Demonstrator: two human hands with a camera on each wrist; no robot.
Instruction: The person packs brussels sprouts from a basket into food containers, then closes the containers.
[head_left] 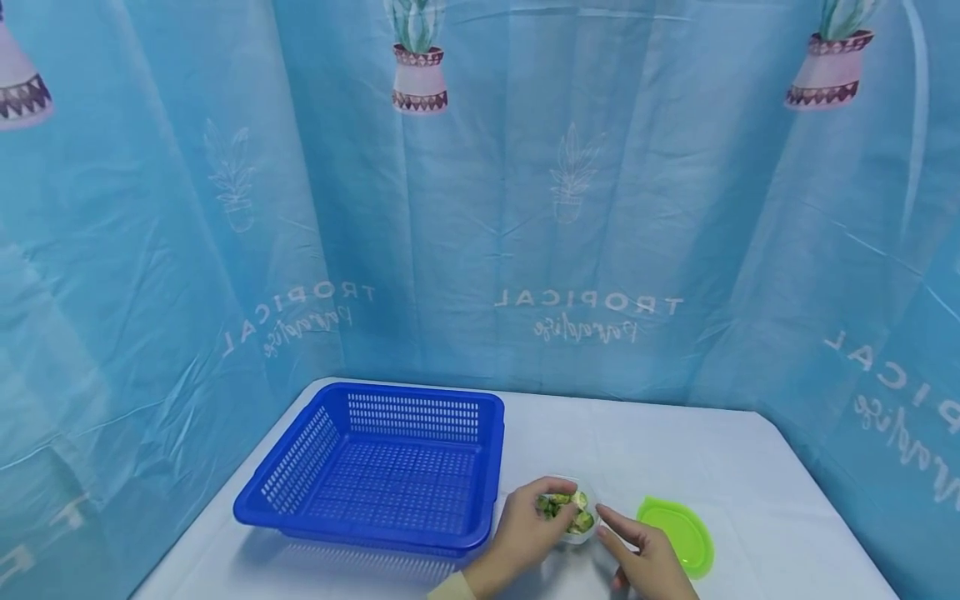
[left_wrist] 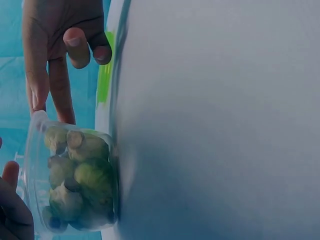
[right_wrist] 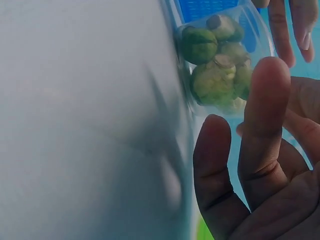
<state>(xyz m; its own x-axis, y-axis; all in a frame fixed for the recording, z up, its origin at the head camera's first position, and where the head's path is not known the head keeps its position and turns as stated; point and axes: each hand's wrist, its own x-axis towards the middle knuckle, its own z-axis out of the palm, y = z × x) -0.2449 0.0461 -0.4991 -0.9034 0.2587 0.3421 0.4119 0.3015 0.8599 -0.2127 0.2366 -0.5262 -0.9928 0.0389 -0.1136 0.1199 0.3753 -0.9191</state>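
Note:
A small clear plastic container (head_left: 576,540) stands upright on the table, filled with green Brussels sprouts (left_wrist: 92,177). Above its open top is my left hand (head_left: 525,525), with thumb and fingers spread across the opening. No item shows between those fingers. On the container's right side, my right hand (head_left: 645,554) has its index fingertip at the rim, and its other fingers are loosely bent. The right wrist view shows the right fingers (right_wrist: 267,100) close beside the wall, holding nothing. A bright green lid (head_left: 686,537) lies right of the container, partly behind the right hand.
A large blue plastic basket (head_left: 491,467) with slotted walls stands on the left of the white-covered table (head_left: 630,433). Light blue curtains (head_left: 465,225) printed with potted plants and lettering enclose the back and sides.

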